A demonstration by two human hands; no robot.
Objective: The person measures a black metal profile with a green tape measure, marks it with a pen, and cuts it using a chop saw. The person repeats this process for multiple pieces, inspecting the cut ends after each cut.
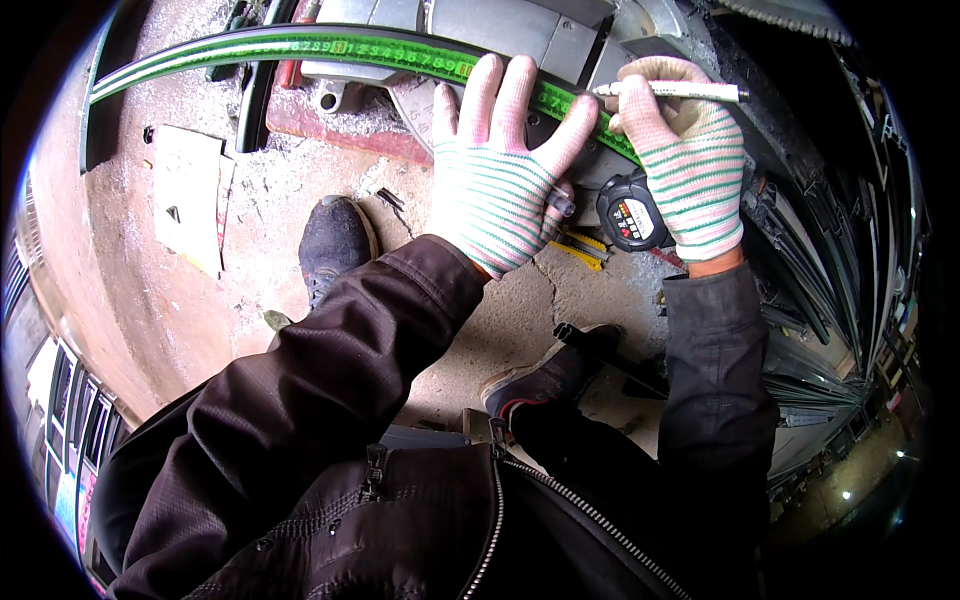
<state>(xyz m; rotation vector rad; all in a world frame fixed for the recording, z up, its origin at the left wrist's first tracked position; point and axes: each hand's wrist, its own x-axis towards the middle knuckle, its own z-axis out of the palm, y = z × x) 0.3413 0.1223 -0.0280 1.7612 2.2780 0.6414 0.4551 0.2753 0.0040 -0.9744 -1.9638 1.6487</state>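
Note:
A green tape measure blade [390,52] runs along a long dark strip [290,33], which looks bowed in this wide view. My left hand [495,170], in a white glove with green stripes, spreads its fingers across the blade and presses it against the strip. Its thumb is tucked in beside a small dark cylindrical piece [563,205], apparently held there. Pinched in my gloved right hand [685,150] is a white marker [690,90], its tip pointing left above the blade. The black tape measure case [633,212] sits just below that hand, at the blade's right end.
A grey metal machine [510,30] lies beyond the strip, with a toothed saw blade [790,18] at upper right. Dark profiles [810,260] are heaped on the right. On the floor are a yellow cutter knife [583,250], cardboard [190,195] and my shoes [337,240].

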